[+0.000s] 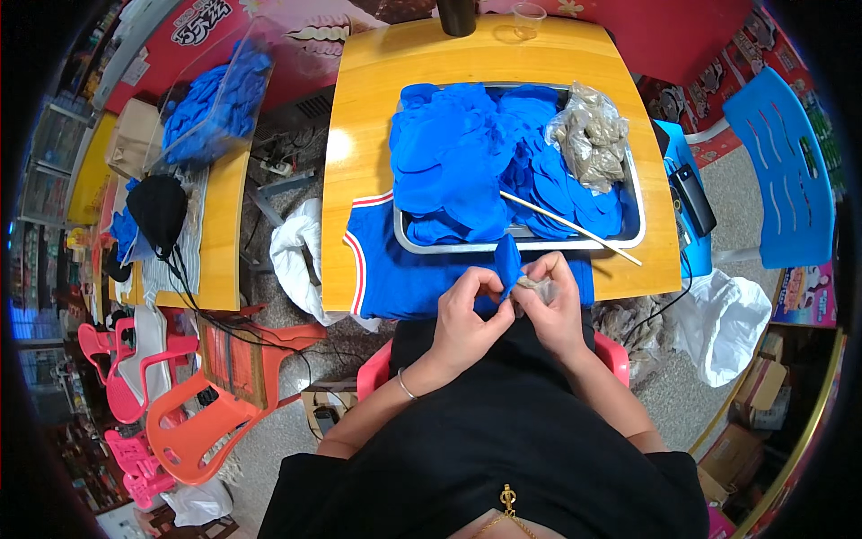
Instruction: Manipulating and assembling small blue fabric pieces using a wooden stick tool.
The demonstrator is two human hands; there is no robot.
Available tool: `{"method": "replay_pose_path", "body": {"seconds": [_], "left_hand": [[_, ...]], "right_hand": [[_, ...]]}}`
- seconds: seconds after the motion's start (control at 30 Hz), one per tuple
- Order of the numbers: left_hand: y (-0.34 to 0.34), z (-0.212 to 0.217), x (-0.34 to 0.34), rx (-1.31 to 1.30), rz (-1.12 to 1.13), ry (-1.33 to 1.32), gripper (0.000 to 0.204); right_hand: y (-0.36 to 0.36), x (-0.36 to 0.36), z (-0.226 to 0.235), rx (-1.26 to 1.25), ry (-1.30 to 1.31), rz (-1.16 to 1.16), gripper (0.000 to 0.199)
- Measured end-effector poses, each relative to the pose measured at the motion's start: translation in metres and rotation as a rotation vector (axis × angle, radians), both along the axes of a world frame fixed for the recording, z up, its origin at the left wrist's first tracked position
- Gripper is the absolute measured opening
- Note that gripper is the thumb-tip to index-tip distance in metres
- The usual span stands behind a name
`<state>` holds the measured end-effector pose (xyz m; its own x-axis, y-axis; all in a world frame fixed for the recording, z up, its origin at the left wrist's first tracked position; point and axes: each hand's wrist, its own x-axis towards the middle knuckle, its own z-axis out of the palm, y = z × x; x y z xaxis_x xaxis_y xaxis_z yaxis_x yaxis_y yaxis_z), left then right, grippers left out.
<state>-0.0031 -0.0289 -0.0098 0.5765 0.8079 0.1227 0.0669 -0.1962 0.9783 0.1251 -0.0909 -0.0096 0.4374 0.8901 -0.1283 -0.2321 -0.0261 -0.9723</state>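
My left hand (469, 316) pinches a blue fabric piece (508, 260), folded to a point, at the table's near edge. Close against it, my right hand (552, 307) has its fingers closed on a small pale, crinkled piece (539, 287) that meets the blue fabric; its kind is unclear. Just beyond my hands stands a metal tray (431, 247) heaped with flat, rounded blue fabric pieces (449, 153). A thin wooden stick (575, 229) slants across the tray's near rim. In its right corner sits a clear bag of greyish-beige lumps (591, 135).
A blue garment (417, 287) with red-and-white trim lies under the tray on the wooden table (359, 108). A dark cup (456, 16) and a clear cup (528, 18) stand at its far edge. Left is another table with a clear bin (211, 108). A blue chair (781, 171) is right.
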Motion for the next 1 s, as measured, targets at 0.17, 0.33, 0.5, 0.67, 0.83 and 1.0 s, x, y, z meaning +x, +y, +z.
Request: {"method": "replay_pose_path", "body": {"seconds": [0.17,0.33,0.5,0.67,0.83,1.0], "left_hand": [[0.005,-0.005,0.000,-0.018,0.056,-0.004,0.022],[0.015,-0.001,0.002,-0.074,0.097,-0.166,0.013],[0.019,0.000,-0.003,-0.154,-0.010,-0.173,0.010],[0.017,-0.002,-0.006,-0.340,-0.111,-0.239,0.012],[0.017,0.003,-0.007,-0.529,-0.159,-0.328,0.020],[0.014,0.005,-0.006,-0.465,-0.169,-0.295,0.029]], "right_hand": [[0.001,0.006,0.012,0.112,-0.188,0.103,0.047],[0.002,0.013,0.018,0.109,-0.475,0.252,0.048],[0.001,0.012,0.017,0.079,-0.582,0.200,0.037],[0.002,0.011,0.016,0.039,-0.517,0.112,0.027],[0.001,0.010,0.013,0.003,-0.392,0.084,0.024],[-0.001,0.007,0.011,-0.017,-0.448,0.034,0.024]]}}
